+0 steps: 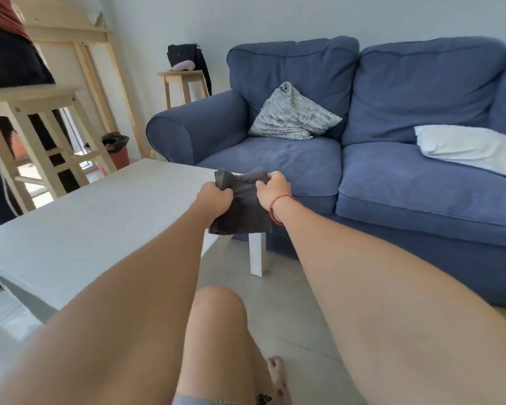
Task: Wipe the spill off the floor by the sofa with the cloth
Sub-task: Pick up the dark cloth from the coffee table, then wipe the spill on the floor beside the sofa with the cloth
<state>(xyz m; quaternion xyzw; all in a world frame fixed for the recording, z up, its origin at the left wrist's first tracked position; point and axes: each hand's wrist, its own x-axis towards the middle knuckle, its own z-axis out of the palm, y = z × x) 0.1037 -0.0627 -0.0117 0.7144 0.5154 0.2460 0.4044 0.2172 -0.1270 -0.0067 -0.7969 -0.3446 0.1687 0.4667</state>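
While gripping the dark grey cloth by its upper edge, both arms reaching forward over the near corner of the white table. Left hand clenching, fingers curled tight around the cloth's left side, knuckles facing the camera. Right hand pinching the cloth's right upper corner, fingers folded over the fabric, a red string bracelet circling the wrist just behind it. Hanging slack between and below the two hands, the cloth draping down past the table's edge, its lower hem lying above the top of the white table leg. Sitting beyond the hands, a blue sofa, its left seat cushion directly behind the cloth. Leaning against the sofa back, up and slightly right of the right hand, a grey-and-white striped cushion; lying farther right of that hand on the other seat, a pale folded towel. Stretching below the hands, between table and sofa, a light tiled floor, no spill distinguishable on it from this angle. Showing beneath the forearms, a bare knee and toes. Standing well to the left of the left hand, a pale wooden stool, and far beyond it by the sofa arm, a smaller wooden stool carrying a black bag.
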